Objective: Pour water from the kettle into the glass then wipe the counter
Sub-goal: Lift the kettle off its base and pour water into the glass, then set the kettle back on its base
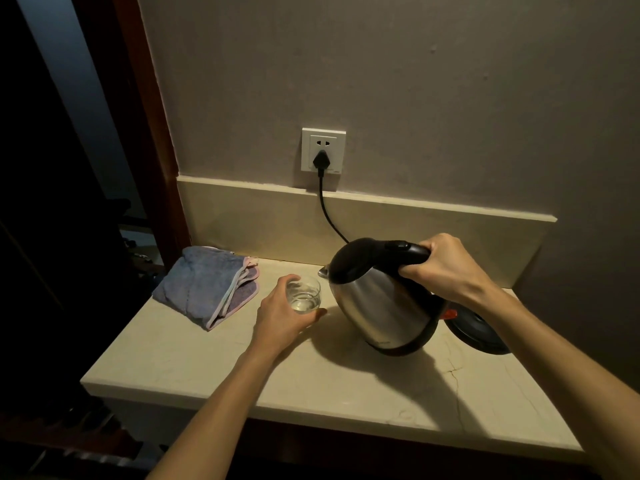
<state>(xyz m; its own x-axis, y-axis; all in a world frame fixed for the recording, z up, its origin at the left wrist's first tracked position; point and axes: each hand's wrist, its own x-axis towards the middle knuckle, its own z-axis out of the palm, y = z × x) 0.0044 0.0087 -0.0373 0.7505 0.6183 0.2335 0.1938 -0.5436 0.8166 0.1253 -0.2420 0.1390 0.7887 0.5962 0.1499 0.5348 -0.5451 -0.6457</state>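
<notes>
A steel kettle (377, 303) with a black lid and handle hangs tilted to the left above the pale counter (242, 372). My right hand (446, 268) grips its handle. Its spout sits just right of and level with the rim of a clear glass (304, 294). The glass stands on the counter with a little water in its bottom. My left hand (280, 313) wraps around its near and left side. No stream of water is visible at the spout.
A folded blue and pink cloth (211, 289) lies at the counter's back left. The kettle's black base (478, 330) sits at the right, its cord (327, 213) running up to a wall socket (323, 150). A dark gap lies left of the counter.
</notes>
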